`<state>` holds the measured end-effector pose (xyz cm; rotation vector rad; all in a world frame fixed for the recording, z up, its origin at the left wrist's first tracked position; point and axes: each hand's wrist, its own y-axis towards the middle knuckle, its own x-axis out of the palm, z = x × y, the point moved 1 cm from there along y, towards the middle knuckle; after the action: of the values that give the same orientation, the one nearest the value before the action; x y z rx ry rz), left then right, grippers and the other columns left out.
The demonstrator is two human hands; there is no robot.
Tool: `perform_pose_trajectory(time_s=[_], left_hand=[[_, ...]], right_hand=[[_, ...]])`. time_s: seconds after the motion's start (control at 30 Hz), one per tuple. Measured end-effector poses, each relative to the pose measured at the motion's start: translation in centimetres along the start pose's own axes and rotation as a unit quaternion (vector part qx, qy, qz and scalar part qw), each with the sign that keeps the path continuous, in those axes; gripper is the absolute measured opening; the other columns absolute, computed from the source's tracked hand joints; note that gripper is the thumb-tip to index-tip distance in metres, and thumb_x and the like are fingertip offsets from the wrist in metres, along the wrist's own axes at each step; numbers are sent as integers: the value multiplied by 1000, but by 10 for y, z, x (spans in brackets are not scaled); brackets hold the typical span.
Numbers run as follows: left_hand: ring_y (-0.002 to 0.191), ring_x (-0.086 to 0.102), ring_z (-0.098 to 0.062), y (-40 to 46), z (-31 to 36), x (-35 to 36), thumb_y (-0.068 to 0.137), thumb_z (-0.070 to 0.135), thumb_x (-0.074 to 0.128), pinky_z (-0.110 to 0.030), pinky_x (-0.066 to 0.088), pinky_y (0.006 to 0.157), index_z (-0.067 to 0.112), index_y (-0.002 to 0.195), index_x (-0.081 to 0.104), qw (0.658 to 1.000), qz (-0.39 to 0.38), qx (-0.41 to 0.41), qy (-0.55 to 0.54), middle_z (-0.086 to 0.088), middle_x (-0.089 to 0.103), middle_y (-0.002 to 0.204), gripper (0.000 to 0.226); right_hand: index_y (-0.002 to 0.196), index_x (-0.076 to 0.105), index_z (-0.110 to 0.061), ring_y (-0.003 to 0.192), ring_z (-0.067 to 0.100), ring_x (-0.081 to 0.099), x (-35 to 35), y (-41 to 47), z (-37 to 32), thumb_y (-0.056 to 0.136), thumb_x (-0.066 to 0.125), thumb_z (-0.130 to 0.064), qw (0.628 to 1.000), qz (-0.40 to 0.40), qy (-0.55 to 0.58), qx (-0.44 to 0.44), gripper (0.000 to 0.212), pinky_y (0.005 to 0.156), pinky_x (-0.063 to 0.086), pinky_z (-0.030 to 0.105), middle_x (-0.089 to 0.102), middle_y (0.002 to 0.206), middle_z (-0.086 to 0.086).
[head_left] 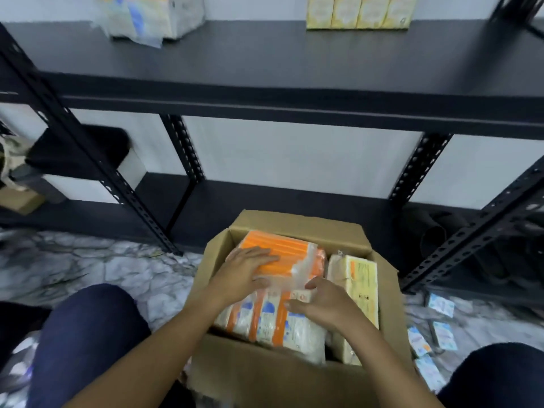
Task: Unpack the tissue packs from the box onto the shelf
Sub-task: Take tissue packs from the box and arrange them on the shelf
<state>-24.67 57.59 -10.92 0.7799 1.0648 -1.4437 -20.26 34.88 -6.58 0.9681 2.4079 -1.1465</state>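
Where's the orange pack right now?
In the head view, the orange pack lies in the cardboard box, far left, under the left hand, beside the yellow pack.

Box [294,381] brown. Top pack [290,253] in box bright orange with stripes. Pack under it [265,322] white with orange bands and blue spots. Pack at right side [360,285] pale yellow. Shelf [265,69] black. Shelf posts [88,160] black with rows of little holes. Wall [294,154] white. Floor [88,269] white and grey, marble swirls. Trousers [88,334] dark blue. Packs on shelf [357,11] yellow.
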Motion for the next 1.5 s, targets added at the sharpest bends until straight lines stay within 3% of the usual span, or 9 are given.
perform_pose_trajectory(time_s=[0.1,0.37,0.53,0.63,0.77,1.07,1.23,1.4,1.5], left_hand=[[131,52,-11,1,14,-7,91,29,67,-36,40,112,36,132,61,999,40,-16,-3,12,59,140,42],[98,67,-9,9,39,-46,94,31,60,-23,50,85,34,110,75,995,64,-69,10,13,75,105,22],[61,64,-6,12,29,-72,83,42,53,-37,60,61,40,70,71,983,101,-131,-81,15,67,65,22],[66,66,-4,16,24,-88,83,37,56,-29,57,60,47,79,74,976,126,-127,-123,18,70,70,20],[69,66,2,21,22,-106,90,27,62,-18,47,56,40,83,78,967,169,-120,-148,22,71,73,22],[80,68,5,24,57,-168,92,34,66,-25,57,71,34,96,79,967,218,-32,-126,24,75,90,14],[74,67,4,6,93,-232,95,33,62,-29,57,72,36,87,78,971,210,4,-111,27,73,78,18],[70,71,-20,-23,129,-300,92,26,68,-36,56,66,30,76,79,959,248,43,-128,8,74,67,20],[67,70,-1,-35,149,-339,92,25,68,-28,57,69,32,79,80,951,275,61,-127,18,74,69,19]], right_hand=[[95,58,-35,79,-2,60,-1,-11,3,74,79,-40,999,26,41,-16,30,74,53,24,64,99,-12],[93,65,-32,81,4,68,-38,-21,-3,67,82,-34,996,51,58,-43,30,63,53,22,70,94,-12],[95,72,-19,76,10,75,-89,-30,-18,73,81,-25,997,40,41,-49,25,67,61,31,77,88,-3],[96,73,-14,79,14,76,-122,-34,-32,75,80,-18,997,41,33,-65,22,77,62,36,78,88,0],[99,73,-13,82,13,76,-158,-38,-50,80,77,-12,995,41,13,-89,19,66,59,25,78,91,1],[99,72,-16,84,17,76,-224,-70,-82,82,76,-12,985,94,20,-144,17,71,60,30,77,92,3],[97,71,-21,83,18,76,-271,-123,-119,84,75,-17,973,132,-7,-187,14,78,61,38,77,92,1],[98,72,-24,85,25,76,-317,-185,-151,86,73,-19,959,180,-22,-219,13,79,59,43,77,93,6],[101,72,-20,84,32,75,-343,-218,-162,87,72,-18,950,218,0,-221,15,81,59,46,77,92,12]])
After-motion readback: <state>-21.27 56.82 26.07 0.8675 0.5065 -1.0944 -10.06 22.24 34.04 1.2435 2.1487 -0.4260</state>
